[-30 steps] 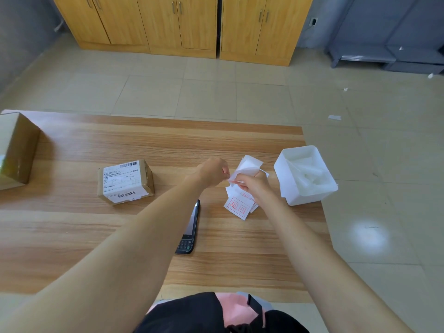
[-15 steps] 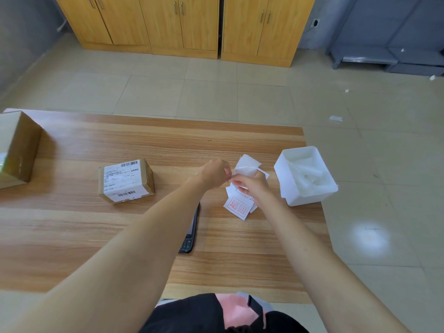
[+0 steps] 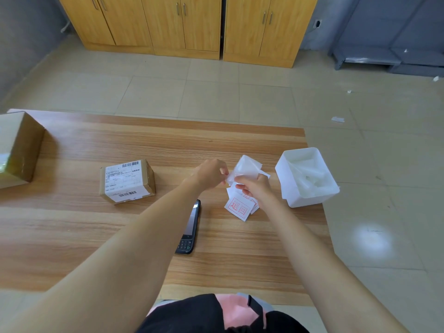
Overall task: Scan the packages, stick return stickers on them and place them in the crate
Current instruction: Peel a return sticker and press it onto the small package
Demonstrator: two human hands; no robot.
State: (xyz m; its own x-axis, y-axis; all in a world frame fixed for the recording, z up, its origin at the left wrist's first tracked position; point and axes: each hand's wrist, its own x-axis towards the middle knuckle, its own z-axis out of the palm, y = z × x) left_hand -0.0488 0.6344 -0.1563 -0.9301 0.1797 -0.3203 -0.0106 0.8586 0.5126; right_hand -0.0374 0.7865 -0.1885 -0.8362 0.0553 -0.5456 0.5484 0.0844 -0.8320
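Observation:
Above the table's right part, my left hand (image 3: pixel 211 173) and my right hand (image 3: pixel 254 188) both pinch a white sticker sheet (image 3: pixel 245 168). Under them lies a small pile of return stickers (image 3: pixel 239 209) with red print. A small cardboard package (image 3: pixel 127 181) with a white shipping label sits to the left, apart from both hands. A black handheld scanner (image 3: pixel 188 228) lies on the table between my forearms, partly hidden by my left arm.
A white plastic bin (image 3: pixel 310 198) holding peeled backing strips stands at the table's right edge (image 3: pixel 319 212). A larger cardboard box (image 3: pixel 20 150) sits at the far left. Tiled floor and wooden cupboards (image 3: pixel 187 25) lie beyond.
My hands stay at the same spot while working the white sheet; its loose flap has lifted and spread slightly. Package, scanner and bin have not moved.

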